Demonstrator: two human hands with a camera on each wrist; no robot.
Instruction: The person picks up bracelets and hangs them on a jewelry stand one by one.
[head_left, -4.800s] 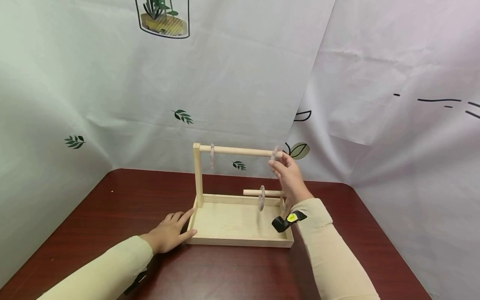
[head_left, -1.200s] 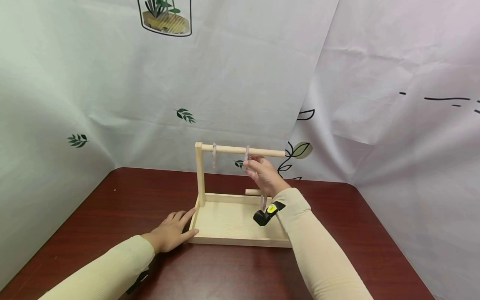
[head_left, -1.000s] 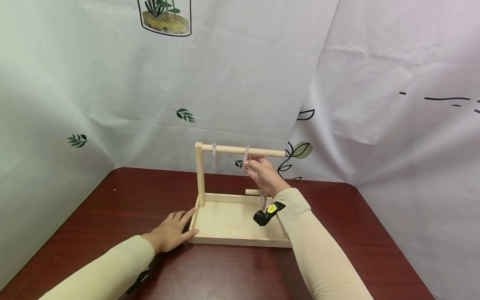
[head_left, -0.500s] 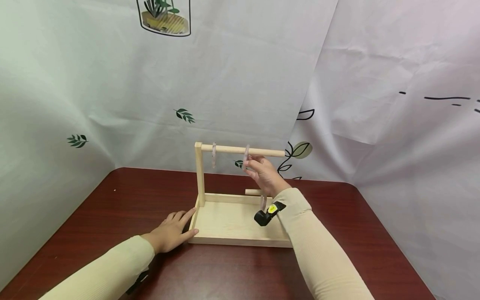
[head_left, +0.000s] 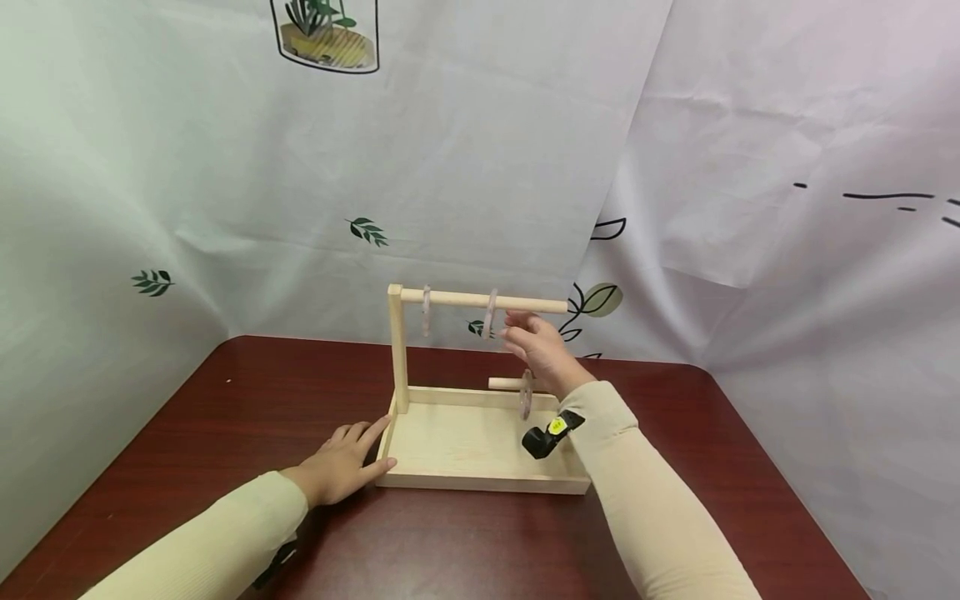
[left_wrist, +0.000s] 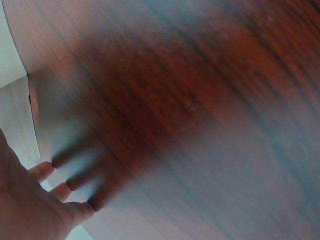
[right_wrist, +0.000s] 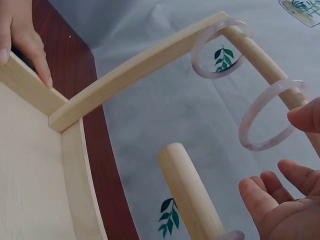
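A pale wooden stand has a tray base (head_left: 480, 483), an upright post (head_left: 397, 358) and a long upper bar (head_left: 457, 298). Two translucent, pinkish bangles hang on that bar: one bangle (head_left: 426, 313) near the post, another bangle (right_wrist: 250, 116) about mid-bar. My right hand (head_left: 551, 358) is just right of the mid-bar bangle, thumb and fingers spread apart with nothing between them. Below it, a third bangle (head_left: 526, 398) hangs on the short lower peg (right_wrist: 189, 192). My left hand (head_left: 337, 468) rests against the tray's left side, fingers extended; its fingertips also show in the left wrist view.
The stand is on a dark red-brown table (head_left: 300, 383). A whitish cloth backdrop (head_left: 480, 167) with printed leaves hangs behind the table and at both sides. A black wrist camera (head_left: 546, 437) is strapped at the right sleeve cuff.
My right hand brought a bangle from the bar's free end leftward to mid-bar, then let go and drew back slightly right. The lower bangle shows more fully. My left hand stayed put.
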